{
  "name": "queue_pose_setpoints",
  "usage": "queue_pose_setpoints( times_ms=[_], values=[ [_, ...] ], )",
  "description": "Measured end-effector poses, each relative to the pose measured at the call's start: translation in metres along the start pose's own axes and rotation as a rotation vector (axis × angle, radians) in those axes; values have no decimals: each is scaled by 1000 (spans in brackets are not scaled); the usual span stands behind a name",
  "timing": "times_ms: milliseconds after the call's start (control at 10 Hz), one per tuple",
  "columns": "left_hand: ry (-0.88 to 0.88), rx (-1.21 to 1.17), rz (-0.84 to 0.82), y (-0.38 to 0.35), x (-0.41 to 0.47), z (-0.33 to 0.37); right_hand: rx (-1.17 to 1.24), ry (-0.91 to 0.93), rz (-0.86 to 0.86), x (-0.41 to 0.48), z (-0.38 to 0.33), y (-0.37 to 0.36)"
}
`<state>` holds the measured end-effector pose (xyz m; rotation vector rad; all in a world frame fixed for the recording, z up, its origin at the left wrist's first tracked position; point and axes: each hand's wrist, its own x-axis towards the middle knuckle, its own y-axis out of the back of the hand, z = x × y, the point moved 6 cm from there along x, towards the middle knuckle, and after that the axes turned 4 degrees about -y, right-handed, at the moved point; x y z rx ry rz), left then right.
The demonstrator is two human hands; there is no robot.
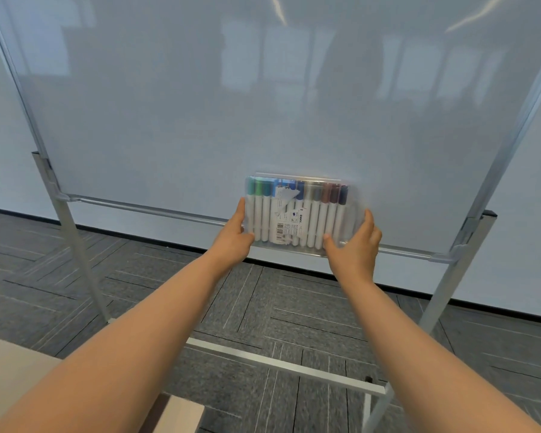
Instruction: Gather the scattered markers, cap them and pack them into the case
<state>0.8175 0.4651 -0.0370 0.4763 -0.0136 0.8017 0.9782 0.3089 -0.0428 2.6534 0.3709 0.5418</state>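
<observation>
A clear plastic marker case (300, 210) stands upright against the lower part of the whiteboard (231, 104), its bottom edge on the board's tray rail (138, 207). Inside it a row of several capped white markers (320, 214) stands with coloured caps on top. A torn white label covers part of the case front. My left hand (235, 237) grips the case's lower left edge. My right hand (355, 245) grips its lower right corner, thumb on the front.
The whiteboard rests on a metal stand with legs (75, 245) at left and right and a floor crossbar (278, 364). Grey patterned carpet lies below. A light tabletop corner (10, 367) shows at the bottom left.
</observation>
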Motion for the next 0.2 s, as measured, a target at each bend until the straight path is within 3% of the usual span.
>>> queue_pose_setpoints(
  times_ms=[200],
  values=[
    [20,67,43,7,-5,3,-3,-13,-16,-7,-3,7]
  ],
)
